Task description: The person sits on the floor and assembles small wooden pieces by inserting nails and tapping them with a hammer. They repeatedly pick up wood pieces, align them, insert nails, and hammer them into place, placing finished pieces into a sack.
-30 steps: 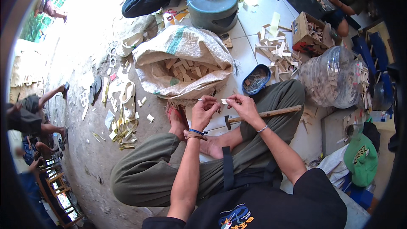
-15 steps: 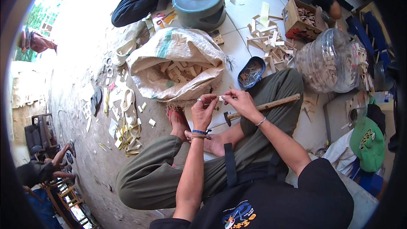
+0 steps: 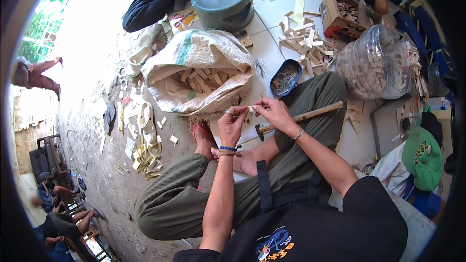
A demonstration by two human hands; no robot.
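Note:
My left hand (image 3: 233,123) and my right hand (image 3: 275,115) meet above my crossed legs. Between their pinched fingertips is a small pale piece (image 3: 251,109), probably wood; fingers cover much of it. A hammer (image 3: 310,114) with a wooden handle lies across my right leg, its dark head just below my right hand. Beyond the hands stands a white woven sack (image 3: 167,90), its mouth open on many small wooden pieces (image 3: 206,80). Right of the sack, a blue oval tray (image 3: 299,73) holds thin metal nails (image 3: 285,81).
Wooden strips (image 3: 308,41) lie heaped on the tiles near a wooden box (image 3: 331,7) and a clear plastic container (image 3: 371,63). A round grey-green stool (image 3: 221,7) stands behind the sack. Sandals (image 3: 144,121) and scraps litter the left floor. Other people sit or walk nearby.
The view has shifted slightly. My hands stay together on the small pale piece. At the far left, one person's legs have moved, and more people show at lower left.

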